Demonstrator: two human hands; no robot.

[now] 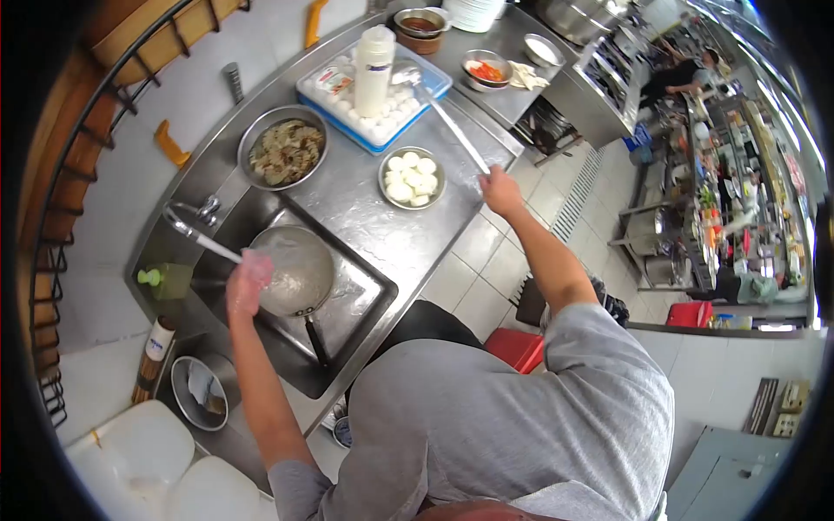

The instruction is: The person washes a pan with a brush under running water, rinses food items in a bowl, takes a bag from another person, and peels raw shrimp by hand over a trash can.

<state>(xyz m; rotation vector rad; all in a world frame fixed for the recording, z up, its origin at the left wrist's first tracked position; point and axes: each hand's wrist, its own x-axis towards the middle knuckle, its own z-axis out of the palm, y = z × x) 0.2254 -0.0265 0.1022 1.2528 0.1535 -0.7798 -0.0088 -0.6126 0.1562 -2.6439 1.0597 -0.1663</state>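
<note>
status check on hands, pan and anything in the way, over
Right hand gripping ladle. Left hand at tap spout. Pan in sink. Left hand partly hiding its rim.

The person wears a plain grey T-shirt (521, 408), its cloth broad and rounded over the back and belly, with soft creases and a darker fold near the middle. Both sleeves are short: the left sleeve (300, 482) and the right sleeve (591, 347) are the same grey, leaving the forearms uncovered. Dark, nearly black trousers (426, 328) show past the shirt's far edge. At the near edge sits something reddish-brown (478, 512), too cropped to identify.
</note>
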